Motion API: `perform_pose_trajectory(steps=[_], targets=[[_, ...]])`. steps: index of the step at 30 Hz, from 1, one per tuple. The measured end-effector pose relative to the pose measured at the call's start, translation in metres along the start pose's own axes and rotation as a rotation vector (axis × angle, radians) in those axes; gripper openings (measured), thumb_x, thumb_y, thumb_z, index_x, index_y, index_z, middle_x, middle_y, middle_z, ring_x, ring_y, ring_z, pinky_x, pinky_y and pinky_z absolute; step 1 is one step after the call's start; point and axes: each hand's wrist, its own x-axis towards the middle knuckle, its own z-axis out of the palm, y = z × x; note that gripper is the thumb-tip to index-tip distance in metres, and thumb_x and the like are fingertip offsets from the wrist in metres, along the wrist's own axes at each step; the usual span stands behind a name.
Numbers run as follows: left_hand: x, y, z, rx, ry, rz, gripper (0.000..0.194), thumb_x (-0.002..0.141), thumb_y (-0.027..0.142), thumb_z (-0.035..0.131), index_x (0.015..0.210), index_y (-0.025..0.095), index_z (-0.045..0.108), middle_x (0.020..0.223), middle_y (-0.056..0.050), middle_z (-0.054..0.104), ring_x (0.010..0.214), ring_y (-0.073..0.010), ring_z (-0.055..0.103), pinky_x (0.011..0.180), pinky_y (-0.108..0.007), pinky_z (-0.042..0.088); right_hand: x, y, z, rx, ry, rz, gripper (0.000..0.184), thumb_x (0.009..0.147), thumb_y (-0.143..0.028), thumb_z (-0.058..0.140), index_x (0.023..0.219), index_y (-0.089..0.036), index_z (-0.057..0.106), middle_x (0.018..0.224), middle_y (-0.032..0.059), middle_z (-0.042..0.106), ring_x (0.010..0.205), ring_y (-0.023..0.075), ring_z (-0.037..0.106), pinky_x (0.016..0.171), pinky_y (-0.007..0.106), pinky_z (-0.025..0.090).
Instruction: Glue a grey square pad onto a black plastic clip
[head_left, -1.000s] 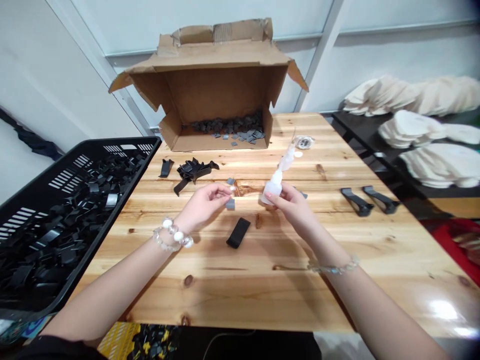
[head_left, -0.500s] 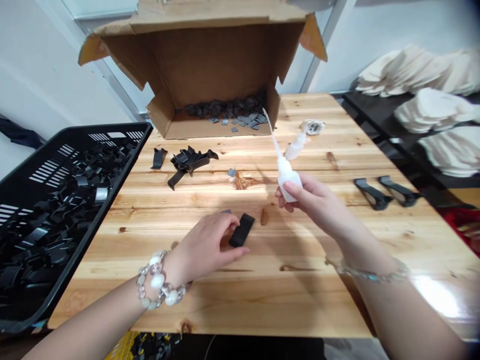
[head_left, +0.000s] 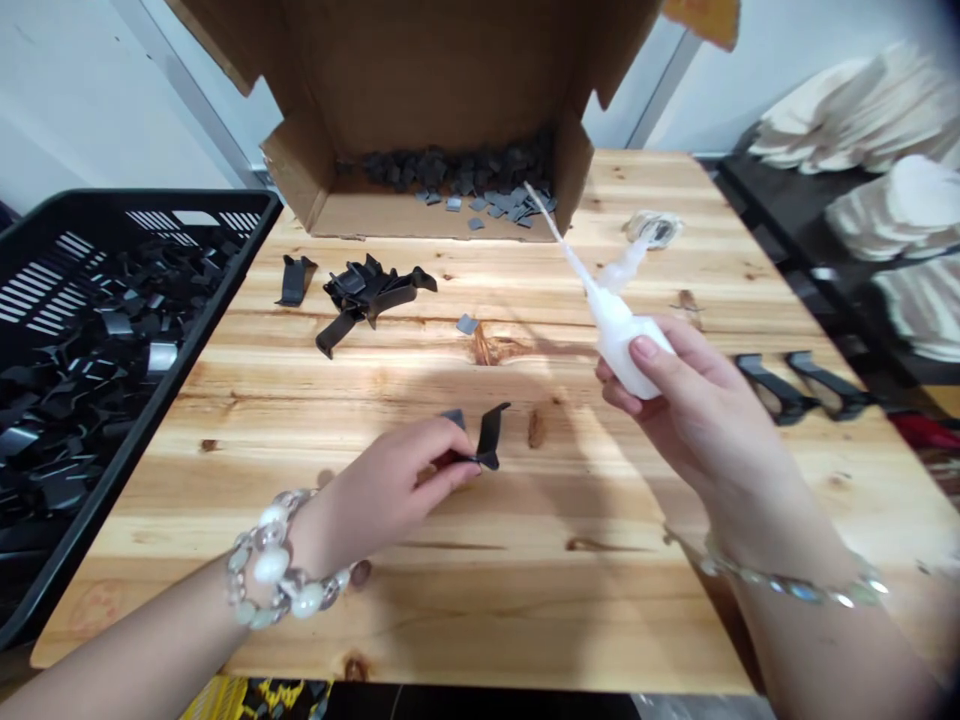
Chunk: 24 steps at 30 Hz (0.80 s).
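Between the thumb and fingers of my left hand [head_left: 397,480] is the end of a black bent plastic clip [head_left: 490,436], tilted up just above the table. A small grey square pad [head_left: 454,418] lies partly behind those fingers. My right hand [head_left: 682,400] is wrapped round a white squeeze bottle [head_left: 626,345], whose long thin nozzle points up and to the left. Another grey square [head_left: 466,324] lies farther back on the wood. Beyond the bottle lies a second, translucent white bottle [head_left: 624,265], partly hidden.
A black crate [head_left: 225,290] full of black clips stands left. At the back, a cardboard box [head_left: 300,175] holds many grey squares. A pile of clips [head_left: 367,290] lies in front of it. Two clips [head_left: 772,388] rest at right, near a clear tape roll [head_left: 660,230].
My left hand has gripped the black clip and tipped it up off its flat position. My right hand and the bottle have shifted right. The view has tilted downward.
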Motion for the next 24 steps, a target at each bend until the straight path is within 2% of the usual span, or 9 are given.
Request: perform_pose_trajectory(steps=[3, 5, 6, 8, 11, 14, 16, 19, 24], targets=[[0.004, -0.001, 0.0, -0.383, -0.047, -0.195, 0.017, 0.087, 0.035, 0.054, 0.095, 0.02, 0.057, 0.074, -0.003, 0.067, 0.068, -0.0177, 0.065, 0.065, -0.03, 0.05, -0.001, -0.003, 0.002, 0.059, 0.032, -0.016, 0.019, 0.077, -0.037, 0.071, 0.083, -0.023, 0.06, 0.071, -0.0013, 0.052, 0.055, 0.0084, 0.041, 0.046, 0.025, 0.031], [0.004, -0.002, 0.001, -0.451, -0.078, -0.272, 0.025, 0.085, 0.036, 0.053, 0.104, 0.019, 0.053, 0.069, -0.001, 0.066, 0.063, -0.0181, 0.064, 0.059, -0.029, 0.049, 0.0, -0.005, 0.003, 0.059, 0.07, -0.031, 0.016, 0.079, -0.035, 0.069, 0.08, -0.023, 0.059, 0.07, -0.0013, 0.049, 0.053, 0.0084, 0.037, 0.044, 0.025, 0.026], [0.003, -0.002, 0.001, -0.391, -0.084, -0.287, 0.027, 0.086, 0.037, 0.052, 0.107, 0.019, 0.053, 0.065, 0.0, 0.064, 0.059, -0.0177, 0.063, 0.057, -0.029, 0.047, 0.0, -0.005, 0.002, 0.055, 0.087, -0.041, 0.015, 0.08, -0.035, 0.067, 0.08, -0.023, 0.058, 0.07, -0.0013, 0.047, 0.052, 0.0085, 0.036, 0.044, 0.026, 0.024], [0.001, -0.002, 0.0, -0.132, -0.072, -0.264, 0.026, 0.088, 0.038, 0.049, 0.106, 0.02, 0.056, 0.06, 0.002, 0.059, 0.055, -0.0163, 0.058, 0.054, -0.028, 0.042, 0.001, -0.007, 0.0, 0.064, 0.111, -0.055, 0.014, 0.081, -0.033, 0.066, 0.077, -0.024, 0.056, 0.07, -0.0018, 0.045, 0.052, 0.0085, 0.036, 0.044, 0.026, 0.021], [-0.001, 0.001, -0.003, 0.253, -0.052, -0.112, 0.024, 0.091, 0.038, 0.045, 0.088, 0.02, 0.061, 0.075, -0.002, 0.061, 0.066, -0.0165, 0.057, 0.061, -0.029, 0.039, 0.003, -0.008, -0.003, 0.131, 0.132, -0.071, 0.013, 0.078, -0.026, 0.069, 0.076, -0.025, 0.056, 0.068, -0.0033, 0.042, 0.051, 0.0079, 0.034, 0.045, 0.026, 0.022], [-0.002, 0.003, -0.005, 0.362, -0.105, 0.0, 0.03, 0.094, 0.039, 0.042, 0.078, 0.02, 0.059, 0.083, -0.003, 0.061, 0.077, -0.017, 0.058, 0.067, -0.028, 0.04, 0.004, -0.01, -0.007, 0.201, 0.165, -0.051, 0.008, 0.077, -0.021, 0.068, 0.075, -0.023, 0.06, 0.064, -0.0034, 0.039, 0.052, 0.0087, 0.033, 0.046, 0.026, 0.025], [-0.002, 0.004, -0.005, 0.43, -0.15, 0.031, 0.029, 0.095, 0.037, 0.041, 0.079, 0.02, 0.059, 0.08, -0.001, 0.062, 0.076, -0.0161, 0.058, 0.064, -0.027, 0.038, 0.004, -0.011, -0.008, 0.223, 0.186, -0.05, 0.011, 0.078, -0.022, 0.065, 0.069, -0.022, 0.06, 0.06, -0.0032, 0.037, 0.052, 0.0094, 0.032, 0.046, 0.027, 0.026], [-0.003, 0.007, -0.005, 0.648, -0.189, 0.086, 0.027, 0.095, 0.032, 0.038, 0.082, 0.02, 0.059, 0.079, -0.001, 0.064, 0.072, -0.0165, 0.059, 0.061, -0.028, 0.036, 0.006, -0.012, -0.008, 0.225, 0.224, -0.119, 0.016, 0.075, -0.023, 0.065, 0.06, -0.02, 0.058, 0.054, -0.0034, 0.036, 0.048, 0.0094, 0.029, 0.044, 0.026, 0.025], [-0.006, 0.012, -0.005, 0.936, -0.132, 0.134, 0.028, 0.093, 0.033, 0.036, 0.08, 0.02, 0.057, 0.078, -0.002, 0.063, 0.07, -0.0195, 0.06, 0.059, -0.031, 0.036, 0.006, -0.011, -0.007, 0.181, 0.362, -0.156, 0.01, 0.066, -0.018, 0.067, 0.059, -0.02, 0.061, 0.051, -0.0028, 0.04, 0.047, 0.0097, 0.034, 0.04, 0.024, 0.026]])
